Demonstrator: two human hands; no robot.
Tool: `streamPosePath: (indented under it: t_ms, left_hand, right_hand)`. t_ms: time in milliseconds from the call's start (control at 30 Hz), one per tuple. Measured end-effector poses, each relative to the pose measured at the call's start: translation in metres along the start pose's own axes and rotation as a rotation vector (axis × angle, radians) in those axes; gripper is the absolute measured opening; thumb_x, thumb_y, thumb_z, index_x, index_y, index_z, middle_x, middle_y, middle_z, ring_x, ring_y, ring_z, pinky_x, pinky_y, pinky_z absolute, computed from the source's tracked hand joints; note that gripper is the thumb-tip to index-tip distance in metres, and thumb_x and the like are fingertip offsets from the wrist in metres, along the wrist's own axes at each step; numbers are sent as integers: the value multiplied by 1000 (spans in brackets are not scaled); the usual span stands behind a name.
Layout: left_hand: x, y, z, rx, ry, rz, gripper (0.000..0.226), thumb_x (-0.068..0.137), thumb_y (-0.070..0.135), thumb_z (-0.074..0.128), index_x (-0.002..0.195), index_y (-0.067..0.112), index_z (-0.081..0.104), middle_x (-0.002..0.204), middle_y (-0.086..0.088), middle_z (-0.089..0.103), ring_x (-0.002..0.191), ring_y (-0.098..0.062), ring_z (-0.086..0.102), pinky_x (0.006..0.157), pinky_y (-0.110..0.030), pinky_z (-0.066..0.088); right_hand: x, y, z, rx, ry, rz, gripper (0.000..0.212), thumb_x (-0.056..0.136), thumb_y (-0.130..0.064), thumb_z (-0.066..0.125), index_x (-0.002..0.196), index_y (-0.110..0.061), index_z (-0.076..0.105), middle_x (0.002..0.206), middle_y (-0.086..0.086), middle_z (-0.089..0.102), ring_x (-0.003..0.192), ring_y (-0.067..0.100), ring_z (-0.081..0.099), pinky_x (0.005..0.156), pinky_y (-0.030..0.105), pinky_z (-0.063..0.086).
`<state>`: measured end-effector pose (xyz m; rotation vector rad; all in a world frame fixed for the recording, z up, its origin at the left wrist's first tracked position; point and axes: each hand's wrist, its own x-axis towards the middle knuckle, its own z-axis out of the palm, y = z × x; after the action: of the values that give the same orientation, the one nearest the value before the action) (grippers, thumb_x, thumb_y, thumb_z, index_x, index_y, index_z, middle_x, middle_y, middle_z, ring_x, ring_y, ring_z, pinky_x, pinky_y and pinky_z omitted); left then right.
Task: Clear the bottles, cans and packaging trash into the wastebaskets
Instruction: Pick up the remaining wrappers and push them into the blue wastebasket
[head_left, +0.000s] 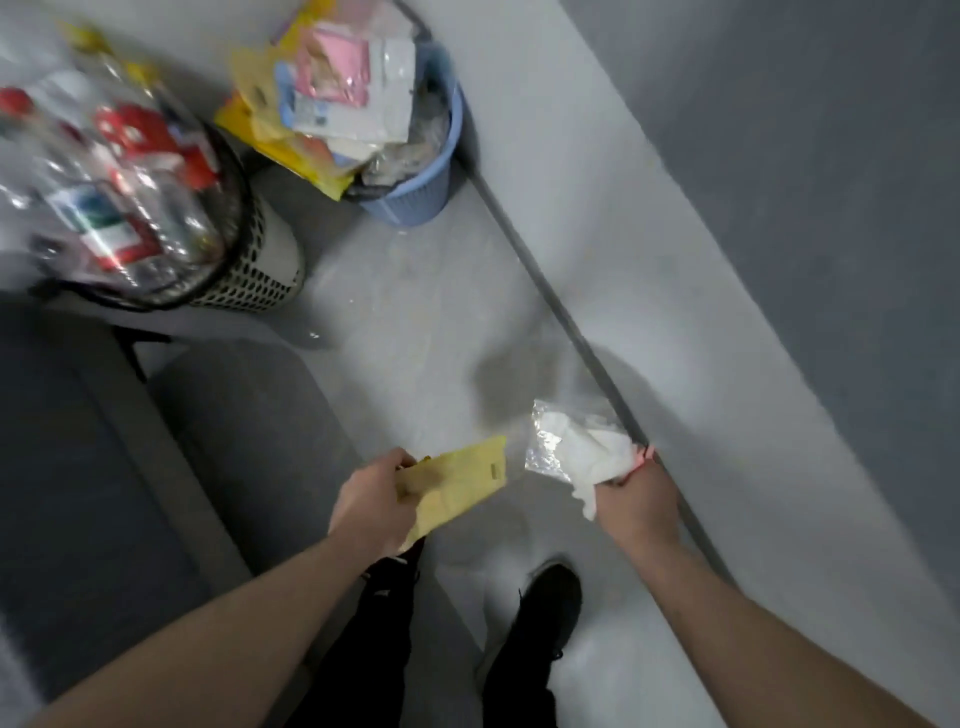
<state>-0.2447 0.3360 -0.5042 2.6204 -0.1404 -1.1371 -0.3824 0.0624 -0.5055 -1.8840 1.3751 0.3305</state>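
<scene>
At the far left a dark grey seat cushion (78, 467) runs along the frame edge; above it stands a perforated beige wastebasket (254, 270) with a dark rim, heaped well above that rim with clear plastic bottles (104, 192), some with red caps and red labels, all blurred. Just to its right, close to the wall, stands a blue wastebasket (415, 192), overfilled with packaging trash (332, 98): yellow, pink and white wrappers spill over its left rim; the two baskets stand near each other but apart.

Lower down, over the pale grey floor (415, 338), the left hand (371, 506) reaches forward; its fingers curl round the near end of a yellow flat packet (457, 483), which sticks out toward the right. Below it show dark trouser legs and a black shoe (550, 597) planted on the floor.

Just right of the packet, the right hand (636, 499) grips a crumpled clear plastic wrapper with white paper (576, 452) inside; its fingers close round the bundle's near end, with a small red mark showing at the grip. The two held pieces are near each other, not touching, and both well apart from the baskets.

A dark cable (545, 291) runs along the foot of the white wall (675, 260); further right the surface turns grey.
</scene>
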Motion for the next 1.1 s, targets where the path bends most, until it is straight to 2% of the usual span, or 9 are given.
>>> streamPosePath:
  t_ms: [133, 333, 433, 500, 567, 633, 767, 900, 1100]
  left_hand:
    - [-67, 35, -71, -69, 61, -31, 17, 80, 25, 66, 96, 30, 65, 83, 10, 67, 82, -21, 64, 67, -29, 46]
    - [-180, 97, -172, -191, 184, -55, 23, 79, 20, 69, 101, 27, 71, 93, 2, 70, 91, -27, 65, 71, -28, 44]
    - [-236, 113, -220, -260, 232, -35, 26, 78, 21, 70, 104, 25, 71, 100, 0, 66, 94, -27, 63, 76, -33, 49]
    - [-273, 117, -252, -324, 253, -27, 27, 76, 22, 71, 103, 24, 72, 97, 1, 64, 91, -26, 62, 77, -34, 51]
    - [-306, 118, -282, -391, 268, -28, 25, 74, 22, 71, 98, 27, 72, 88, 5, 67, 84, -22, 64, 72, -33, 52]
    - [-335, 117, -313, -438, 268, -35, 21, 73, 21, 71, 94, 27, 70, 79, 8, 68, 78, -17, 65, 67, -31, 53]
    - [-376, 114, -371, -493, 288, -15, 11, 76, 17, 71, 80, 25, 64, 72, 6, 67, 72, -12, 63, 59, -30, 50]
    - [-390, 114, -422, -549, 304, 52, 13, 80, 17, 68, 89, 27, 66, 78, 7, 69, 73, -9, 65, 53, -19, 47]
    - [-386, 125, -470, -588, 321, 71, 32, 82, 21, 73, 109, 31, 59, 95, 7, 67, 80, -7, 63, 60, -21, 48]
  right_hand:
    - [-65, -60, -70, 50, -55, -7, 21, 82, -12, 70, 99, -19, 62, 77, -10, 65, 62, 8, 60, 62, 24, 48]
    - [-159, -133, -162, 87, -92, -47, 26, 79, -21, 72, 104, -20, 65, 89, -2, 75, 76, 16, 72, 68, 30, 57]
    - [-213, -170, -210, 137, -89, -45, 16, 84, -12, 74, 93, -20, 63, 72, -9, 68, 63, 6, 63, 60, 22, 46]
    - [-247, -187, -237, 172, -87, -48, 18, 84, -13, 76, 98, -17, 65, 78, -4, 70, 77, 18, 70, 68, 23, 45]
    - [-277, -202, -256, 215, -80, -55, 31, 84, -18, 78, 112, -12, 68, 103, 10, 74, 100, 32, 69, 76, 26, 44]
    - [-307, -217, -273, 233, -80, -64, 38, 85, -20, 78, 119, -8, 67, 113, 13, 72, 107, 33, 67, 79, 27, 44]
    - [-350, -243, -297, 233, -81, -87, 32, 84, -23, 78, 113, -12, 69, 101, 11, 74, 96, 32, 70, 77, 33, 52]
    - [-370, -272, -299, 244, -70, -119, 19, 82, -23, 79, 97, -15, 69, 87, 11, 75, 86, 33, 72, 70, 32, 52]
    - [-371, -308, -300, 293, -56, -138, 43, 64, -44, 75, 100, -20, 72, 85, 10, 76, 80, 32, 73, 67, 35, 58]
